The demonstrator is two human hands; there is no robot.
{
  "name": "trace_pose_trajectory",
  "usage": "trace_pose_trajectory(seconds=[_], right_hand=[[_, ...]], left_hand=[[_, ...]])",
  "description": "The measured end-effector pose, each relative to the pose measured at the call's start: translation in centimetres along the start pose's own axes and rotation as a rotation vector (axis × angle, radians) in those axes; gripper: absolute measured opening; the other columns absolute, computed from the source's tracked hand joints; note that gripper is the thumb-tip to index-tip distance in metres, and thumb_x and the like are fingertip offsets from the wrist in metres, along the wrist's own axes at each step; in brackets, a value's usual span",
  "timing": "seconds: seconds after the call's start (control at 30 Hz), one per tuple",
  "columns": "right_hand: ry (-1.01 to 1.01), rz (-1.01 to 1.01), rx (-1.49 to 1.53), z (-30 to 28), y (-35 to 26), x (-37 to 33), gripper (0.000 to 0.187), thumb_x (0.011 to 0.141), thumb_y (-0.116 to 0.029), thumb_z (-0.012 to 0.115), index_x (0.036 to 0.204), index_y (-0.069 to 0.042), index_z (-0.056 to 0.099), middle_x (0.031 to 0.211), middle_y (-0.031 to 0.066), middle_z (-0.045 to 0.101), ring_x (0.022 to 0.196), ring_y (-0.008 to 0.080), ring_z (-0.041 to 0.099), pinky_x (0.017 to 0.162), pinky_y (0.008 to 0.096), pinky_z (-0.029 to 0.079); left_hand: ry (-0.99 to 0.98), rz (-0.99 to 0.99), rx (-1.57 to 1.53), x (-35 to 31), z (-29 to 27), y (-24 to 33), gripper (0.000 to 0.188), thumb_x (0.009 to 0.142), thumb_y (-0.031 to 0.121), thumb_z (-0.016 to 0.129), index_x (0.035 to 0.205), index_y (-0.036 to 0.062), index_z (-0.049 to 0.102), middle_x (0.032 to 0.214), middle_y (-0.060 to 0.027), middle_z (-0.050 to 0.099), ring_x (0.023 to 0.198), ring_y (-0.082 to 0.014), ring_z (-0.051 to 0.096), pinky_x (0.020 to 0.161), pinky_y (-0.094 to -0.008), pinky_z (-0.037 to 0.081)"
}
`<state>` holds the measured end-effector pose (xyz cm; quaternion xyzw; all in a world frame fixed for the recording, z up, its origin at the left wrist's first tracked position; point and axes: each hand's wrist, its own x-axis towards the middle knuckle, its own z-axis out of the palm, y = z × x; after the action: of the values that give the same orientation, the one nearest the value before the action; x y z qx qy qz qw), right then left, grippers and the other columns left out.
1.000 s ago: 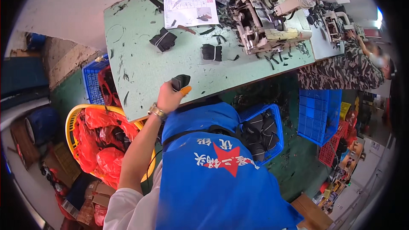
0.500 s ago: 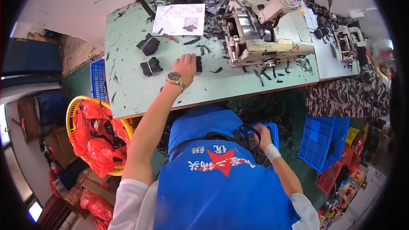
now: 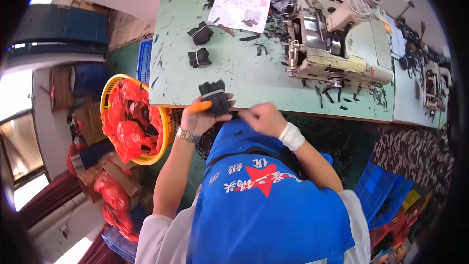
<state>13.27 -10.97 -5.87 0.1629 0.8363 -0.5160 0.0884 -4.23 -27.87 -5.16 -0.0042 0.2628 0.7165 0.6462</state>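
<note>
My left hand is turned palm up at the front edge of the light green table. Its fingers hold a bundle of black strips with a pale band around it. An orange cover sits on that hand's thumb. Just right of the bundle is my right hand, its fingers curled in and slightly blurred; whatever they may hold cannot be made out. Two more banded black bundles, a farther one and a nearer one, lie on the table beyond my left hand.
A sewing machine stands at the table's right, with black scraps around it. A printed sheet lies at the back. Left of the table is a yellow basket of red bags; blue crates stand at the lower right.
My left hand has picked the black bundle off the table and drawn it back to the front edge, palm now up. My right hand has risen from beside my lap to near it.
</note>
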Motion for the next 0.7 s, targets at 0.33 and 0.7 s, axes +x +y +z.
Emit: trace_pose_trajectory(seconds=[0.33, 0.7], right_hand=[[0.628, -0.412, -0.189, -2.8, -7.3, 3.3, 0.013, 0.077, -0.008, 0.074, 0.085, -0.002, 0.065, 0.079, 0.0097, 0.057, 0.067, 0.0260, 0.059, 0.059, 0.0339, 0.050], [0.595, -0.288, -0.377, -0.7, -8.9, 5.3, 0.008, 0.078, -0.001, 0.062, 0.084, -0.003, 0.057, 0.081, 0.0103, 0.057, 0.078, 0.0299, 0.055, 0.067, 0.0376, 0.048]], left_hand=[[-0.073, -0.173, 0.662, 3.9, 3.6, 3.8, 0.037, 0.076, 0.003, 0.072, 0.108, -0.0043, 0.056, 0.101, -0.0098, 0.065, 0.090, -0.0169, 0.067, 0.080, -0.0337, 0.058], [-0.052, -0.010, 1.433, 6.8, 2.4, 5.8, 0.040, 0.063, 0.019, 0.079, 0.094, 0.0013, 0.063, 0.084, -0.0207, 0.067, 0.078, -0.0350, 0.066, 0.072, -0.0380, 0.051]])
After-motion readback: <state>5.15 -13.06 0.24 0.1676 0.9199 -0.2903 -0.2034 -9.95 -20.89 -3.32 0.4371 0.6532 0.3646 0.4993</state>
